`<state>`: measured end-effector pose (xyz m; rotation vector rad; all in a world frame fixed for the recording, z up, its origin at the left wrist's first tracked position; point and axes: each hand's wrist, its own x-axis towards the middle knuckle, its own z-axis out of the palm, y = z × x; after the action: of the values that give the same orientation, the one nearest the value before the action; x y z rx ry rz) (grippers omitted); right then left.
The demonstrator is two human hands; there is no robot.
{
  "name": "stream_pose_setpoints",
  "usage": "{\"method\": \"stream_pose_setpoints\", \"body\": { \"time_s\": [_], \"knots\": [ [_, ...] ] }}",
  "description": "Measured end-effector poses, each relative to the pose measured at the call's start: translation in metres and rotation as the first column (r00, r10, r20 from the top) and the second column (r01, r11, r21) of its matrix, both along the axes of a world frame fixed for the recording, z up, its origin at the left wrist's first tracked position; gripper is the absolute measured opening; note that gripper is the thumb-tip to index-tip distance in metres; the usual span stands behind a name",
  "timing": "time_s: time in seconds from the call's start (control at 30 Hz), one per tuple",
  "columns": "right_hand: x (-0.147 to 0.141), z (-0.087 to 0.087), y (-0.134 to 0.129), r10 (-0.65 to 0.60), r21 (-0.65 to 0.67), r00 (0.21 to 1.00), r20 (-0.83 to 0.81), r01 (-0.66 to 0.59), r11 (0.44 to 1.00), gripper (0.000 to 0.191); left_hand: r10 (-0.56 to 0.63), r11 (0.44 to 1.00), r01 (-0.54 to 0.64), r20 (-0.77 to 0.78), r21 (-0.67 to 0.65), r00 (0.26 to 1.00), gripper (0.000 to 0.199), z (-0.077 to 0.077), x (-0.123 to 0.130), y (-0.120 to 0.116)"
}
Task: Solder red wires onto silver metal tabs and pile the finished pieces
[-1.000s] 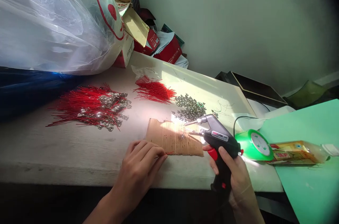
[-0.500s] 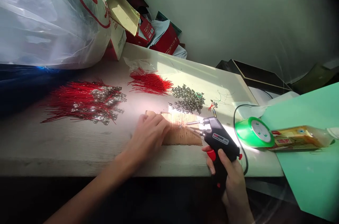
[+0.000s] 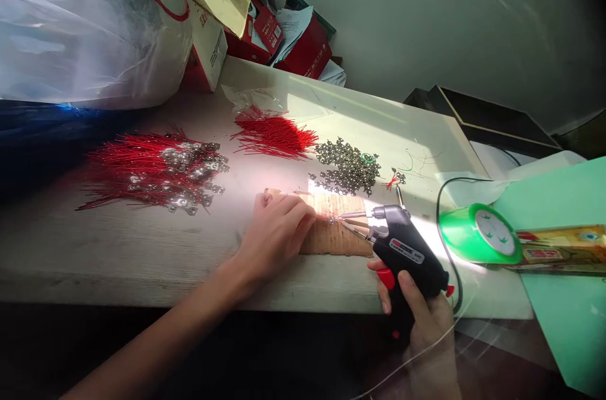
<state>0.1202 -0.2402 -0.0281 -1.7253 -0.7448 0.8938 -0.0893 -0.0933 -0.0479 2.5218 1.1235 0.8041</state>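
Pressing in on a torn cardboard scrap (image 3: pixel 336 237), left grip (image 3: pixel 277 239) closed up at the near left end, fingers together and curled, any pinch beneath them hidden, so no telling what they hold! Right grip (image 3: pixel 423 318) wrapped tight around the handle of a black soldering gun (image 3: pixel 404 248), barrel slanting from near right toward far left, twin metal tips (image 3: pixel 353 215) aimed left over the cardboard, ending just beside the left fingertips. Left grip clearly nearer those tips. Cardboard lying lengthwise along the near edge of the counter (image 3: pixel 118 261). Beyond it, dark metal rings (image 3: pixel 348 166) heaped up, red wires (image 3: pixel 274 138) bunched far left, more red wires with silver lugs (image 3: pixel 156 173) further left, and a green tape roll (image 3: pixel 480 233) off to the right.
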Motion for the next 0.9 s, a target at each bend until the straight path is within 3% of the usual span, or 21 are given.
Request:
{"method": "stream_pose_setpoints", "body": {
  "time_s": [0.4, 0.6, 0.9],
  "knots": [
    [-0.018, 0.014, -0.001, -0.056, -0.032, 0.998, -0.036, 0.054, 0.998, 0.041, 0.000, 1.000, 0.000, -0.020, -0.023, 1.000, 0.018, 0.004, -0.001, -0.001],
    [-0.028, 0.005, -0.003, -0.118, 0.068, 0.992, 0.034, 0.115, 0.991, 0.035, 0.002, 0.998, -0.004, -0.029, -0.062, 1.000, 0.019, 0.007, -0.001, -0.001],
    [-0.032, -0.002, -0.008, -0.144, 0.088, 0.986, 0.083, 0.137, 0.987, 0.030, -0.001, 0.998, -0.002, -0.039, -0.061, 0.999, 0.020, 0.003, -0.001, -0.001]
  ]
}}
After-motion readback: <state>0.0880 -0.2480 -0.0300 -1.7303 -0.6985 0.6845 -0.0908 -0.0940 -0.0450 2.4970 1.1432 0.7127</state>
